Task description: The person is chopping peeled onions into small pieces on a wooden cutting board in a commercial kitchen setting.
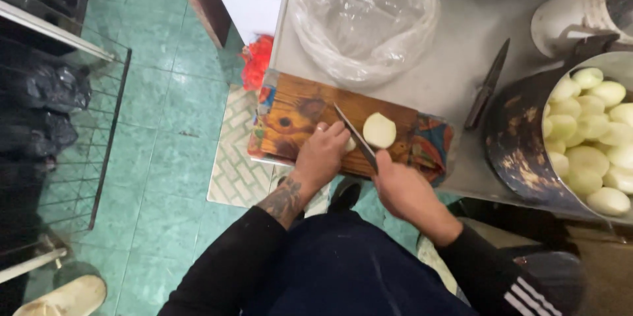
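Right hand (405,190) grips long steel knife (356,136) by handle, left hand (323,154) pinching a wet, slippery, firm pale peeled potato piece (349,144) on wooden cutting board (297,115) near surface's front edge.

Head view, steeply down, close.

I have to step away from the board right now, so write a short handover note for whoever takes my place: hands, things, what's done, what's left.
Right hand grips the knife, blade angled over the wooden cutting board.
Left hand presses down on a piece at the blade; it is mostly hidden.
A peeled potato half lies on the board just right of the blade, apart from both hands.
Done: many peeled potatoes fill the dark pot on the right.
Left: the half and the held piece look uncut.
A second knife lies on the metal table, near a clear plastic bag.
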